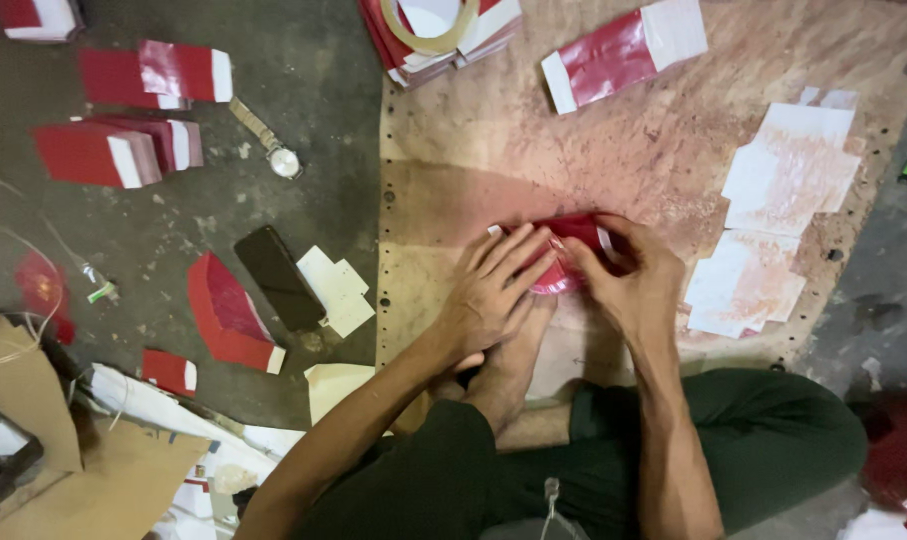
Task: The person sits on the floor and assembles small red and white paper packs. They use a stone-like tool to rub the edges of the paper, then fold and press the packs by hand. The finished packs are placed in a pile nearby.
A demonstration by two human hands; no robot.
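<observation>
My left hand and my right hand both press on a small shiny red paper piece with a white edge. It lies on a stained cardboard sheet on the floor. The left fingers lie flat across its left half, the right fingers curl over its right end. Most of the piece is hidden under the hands. My foot rests just below them, with my dark green trousers beside it.
Stacks of red-and-white folded pieces lie at far left, one at the top. A tape roll, a wristwatch, a dark phone, white cut-outs and stained white sheets surround me. Brown cardboard lies bottom left.
</observation>
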